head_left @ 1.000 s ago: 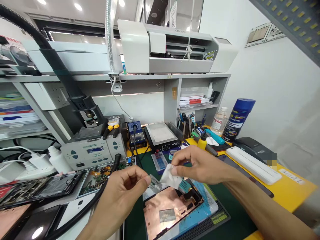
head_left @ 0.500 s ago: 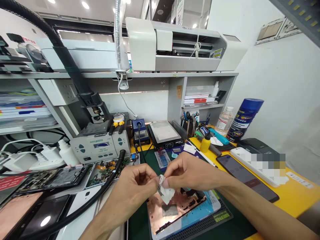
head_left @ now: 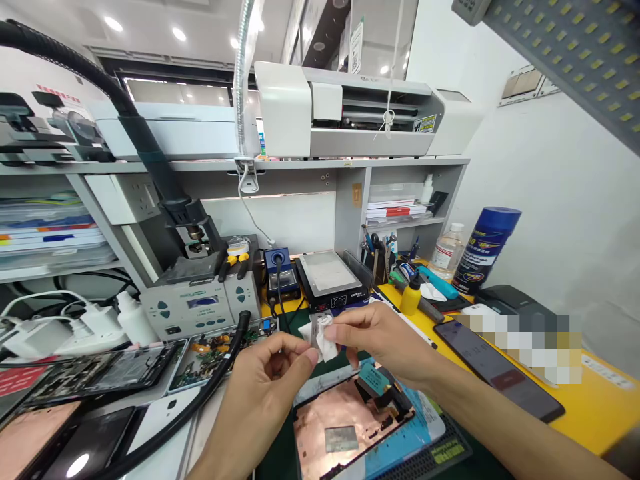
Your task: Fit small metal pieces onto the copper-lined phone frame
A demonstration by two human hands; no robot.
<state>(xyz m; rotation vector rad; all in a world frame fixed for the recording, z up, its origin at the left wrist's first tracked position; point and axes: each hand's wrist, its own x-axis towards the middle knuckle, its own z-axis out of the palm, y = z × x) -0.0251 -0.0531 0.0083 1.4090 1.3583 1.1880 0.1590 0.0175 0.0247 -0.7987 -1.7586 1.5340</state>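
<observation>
My right hand pinches a crumpled white tissue between thumb and fingers. Against its left side stands a small, thin greyish piece, too small to name. My left hand has thumb and forefinger closed at the lower end of that piece. Below both hands lies an opened device panel with a copper-coloured sheet, a grey rectangle set in it. A teal part sits at its upper edge. Blue-and-white film shows under the panel's right side.
A black hose curves across the left side, over circuit boards and device shells. Behind stand a hot-air station and a flat heating plate. A phone, a yellow bottle and a blue spray can are on the right.
My right hand and the tissue have lifted up and slightly away from my left fingertips. The teal part on the panel has come into view. The camera has tilted a little upward.
</observation>
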